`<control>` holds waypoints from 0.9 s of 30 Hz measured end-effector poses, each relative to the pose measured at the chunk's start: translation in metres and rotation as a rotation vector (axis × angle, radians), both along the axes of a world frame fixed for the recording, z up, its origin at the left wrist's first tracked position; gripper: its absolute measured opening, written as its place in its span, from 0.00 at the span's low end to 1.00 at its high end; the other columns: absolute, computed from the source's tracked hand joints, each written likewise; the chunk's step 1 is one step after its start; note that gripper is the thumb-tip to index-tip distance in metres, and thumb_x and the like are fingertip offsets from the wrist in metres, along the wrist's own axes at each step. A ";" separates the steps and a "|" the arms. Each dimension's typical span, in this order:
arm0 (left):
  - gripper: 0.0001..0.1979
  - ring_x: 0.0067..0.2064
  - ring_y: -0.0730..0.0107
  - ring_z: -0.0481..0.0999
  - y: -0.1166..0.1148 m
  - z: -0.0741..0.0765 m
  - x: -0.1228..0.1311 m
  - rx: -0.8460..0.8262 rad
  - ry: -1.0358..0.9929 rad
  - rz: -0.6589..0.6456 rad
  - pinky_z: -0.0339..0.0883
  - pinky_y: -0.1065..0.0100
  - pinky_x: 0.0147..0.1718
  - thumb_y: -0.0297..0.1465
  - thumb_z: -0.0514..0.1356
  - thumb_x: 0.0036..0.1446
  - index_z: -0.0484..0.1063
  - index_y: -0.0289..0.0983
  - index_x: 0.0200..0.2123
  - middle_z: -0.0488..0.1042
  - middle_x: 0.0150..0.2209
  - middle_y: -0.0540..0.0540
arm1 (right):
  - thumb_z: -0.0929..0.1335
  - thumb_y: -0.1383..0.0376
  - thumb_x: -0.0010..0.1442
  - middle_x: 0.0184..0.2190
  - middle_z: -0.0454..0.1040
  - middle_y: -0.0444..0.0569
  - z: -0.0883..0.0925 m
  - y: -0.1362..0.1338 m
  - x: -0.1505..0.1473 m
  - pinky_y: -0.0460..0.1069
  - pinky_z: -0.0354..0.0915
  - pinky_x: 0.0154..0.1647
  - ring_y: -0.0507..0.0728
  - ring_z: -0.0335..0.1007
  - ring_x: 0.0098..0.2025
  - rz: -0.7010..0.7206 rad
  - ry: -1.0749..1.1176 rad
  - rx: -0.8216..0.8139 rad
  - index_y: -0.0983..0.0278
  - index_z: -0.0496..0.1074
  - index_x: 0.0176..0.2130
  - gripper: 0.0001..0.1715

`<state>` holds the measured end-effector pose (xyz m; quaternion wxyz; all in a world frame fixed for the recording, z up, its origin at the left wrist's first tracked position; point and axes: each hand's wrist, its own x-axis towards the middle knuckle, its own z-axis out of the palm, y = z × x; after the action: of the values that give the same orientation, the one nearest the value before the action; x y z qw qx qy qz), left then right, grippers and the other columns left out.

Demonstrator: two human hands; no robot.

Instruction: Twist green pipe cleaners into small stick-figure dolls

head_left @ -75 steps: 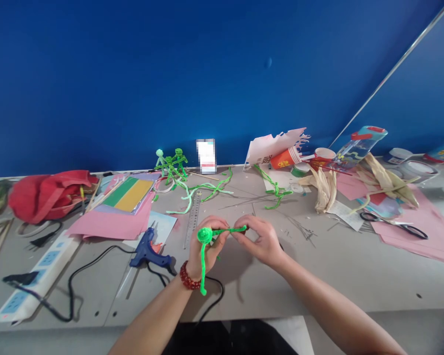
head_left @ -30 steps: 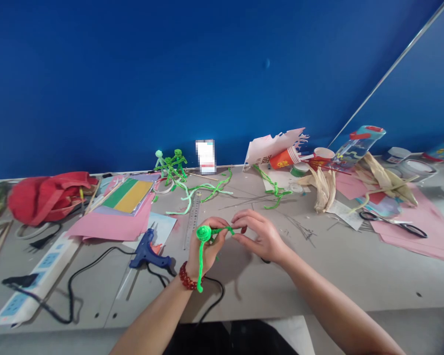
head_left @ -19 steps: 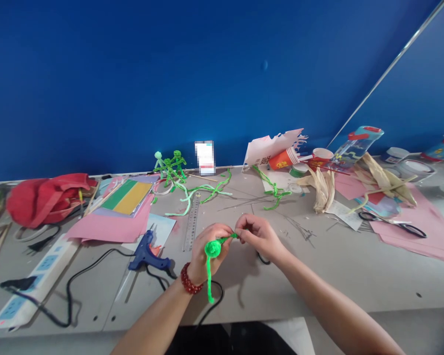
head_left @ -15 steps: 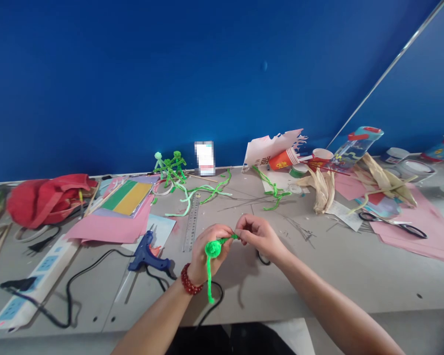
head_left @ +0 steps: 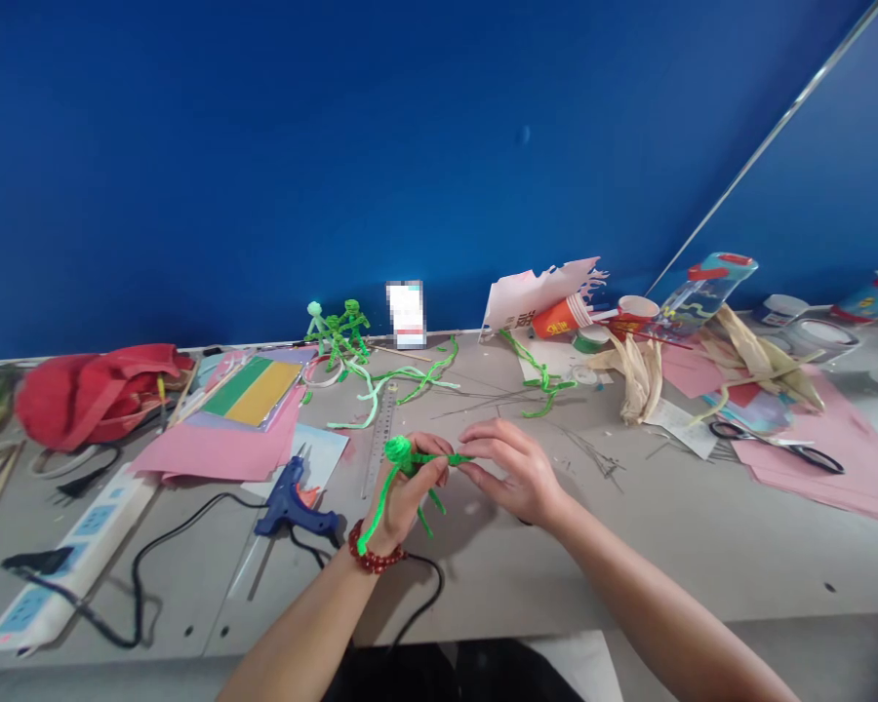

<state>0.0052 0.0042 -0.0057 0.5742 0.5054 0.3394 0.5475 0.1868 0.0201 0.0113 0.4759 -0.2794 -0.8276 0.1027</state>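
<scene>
A bright green pipe-cleaner figure (head_left: 398, 450) with a coiled round head lies across my fingers, its loose strands hanging down. My left hand (head_left: 408, 497), a red bead bracelet at its wrist, pinches the figure's body between thumb and fingers. At the other end of the twisted stem, my right hand (head_left: 518, 475) has its thumb and fingertips closed on the tip. Farther back, several small green pipe-cleaner figures (head_left: 333, 336) stand by the wall, with loose pipe cleaners (head_left: 410, 380) beside them.
On the left are a blue glue gun (head_left: 293, 502), a power strip (head_left: 80, 541), a red bag (head_left: 92, 400) and pink paper (head_left: 212, 453). A ruler (head_left: 379, 444) lies beyond my left hand. To the right are scissors (head_left: 779, 446), dried husks (head_left: 633, 375) and paper cups (head_left: 556, 317).
The figure has turned and its head has moved up and left, so strands now show below my left hand. My right fingers have spread more along the stem's end.
</scene>
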 end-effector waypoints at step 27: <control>0.06 0.26 0.76 0.68 -0.003 0.000 0.001 0.089 0.063 0.112 0.63 0.71 0.25 0.32 0.62 0.57 0.68 0.37 0.31 0.71 0.34 0.48 | 0.69 0.64 0.60 0.37 0.77 0.50 -0.002 -0.003 -0.001 0.50 0.71 0.37 0.54 0.73 0.33 0.017 0.202 -0.342 0.61 0.71 0.46 0.12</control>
<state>0.0062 0.0016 -0.0061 0.5086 0.5277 0.3605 0.5770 0.1859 0.0170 0.0094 0.5012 -0.3374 -0.7485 0.2733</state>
